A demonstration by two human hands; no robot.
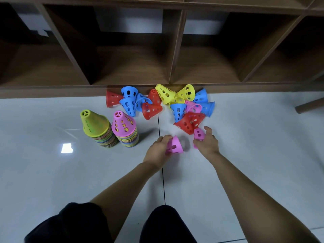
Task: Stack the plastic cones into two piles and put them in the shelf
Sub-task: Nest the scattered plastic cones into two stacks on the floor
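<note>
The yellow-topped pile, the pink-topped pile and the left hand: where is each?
yellow-topped pile (94, 124), head view, side wall of its top cone.
pink-topped pile (123, 125), head view, side wall of its top cone.
left hand (157, 147), head view, back of the hand.

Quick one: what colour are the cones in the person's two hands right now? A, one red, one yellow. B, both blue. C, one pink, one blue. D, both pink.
D: the left hand grips a pink cone, and the right hand holds a second pink cone.
</note>
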